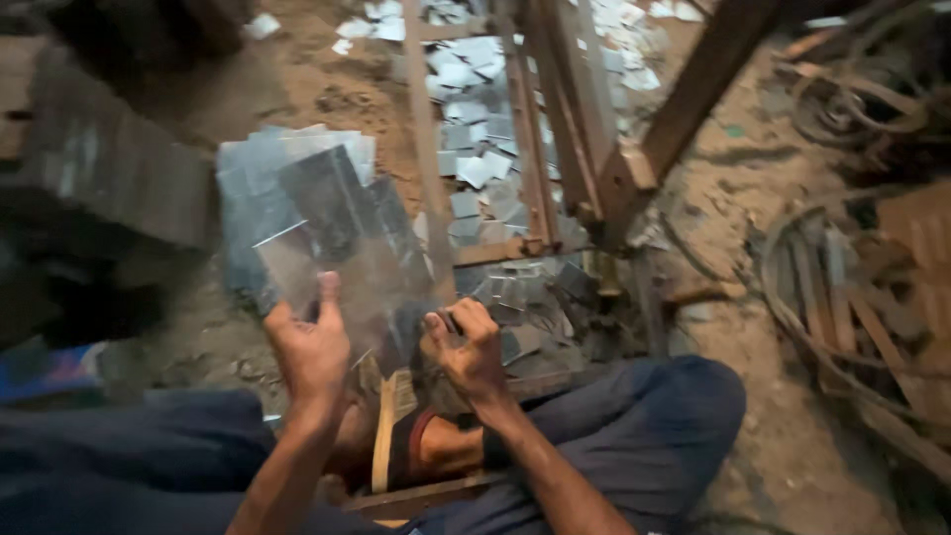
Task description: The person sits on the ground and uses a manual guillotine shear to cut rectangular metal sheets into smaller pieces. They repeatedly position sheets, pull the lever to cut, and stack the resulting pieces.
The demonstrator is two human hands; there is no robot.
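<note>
Left hand (309,347) holding clear rectangular glass sheet (342,272); right hand (471,352) fisted at its 3 o'clock edge; small cut glass squares (475,149) at 12 o'clock.

The left hand (309,347) grips the near edge of a glass sheet (342,267). Beyond that grip lies a stack of sheets (287,183); to its right the right hand (471,347), farther right a wooden frame (584,149) over scattered glass offcuts (475,149).
</note>
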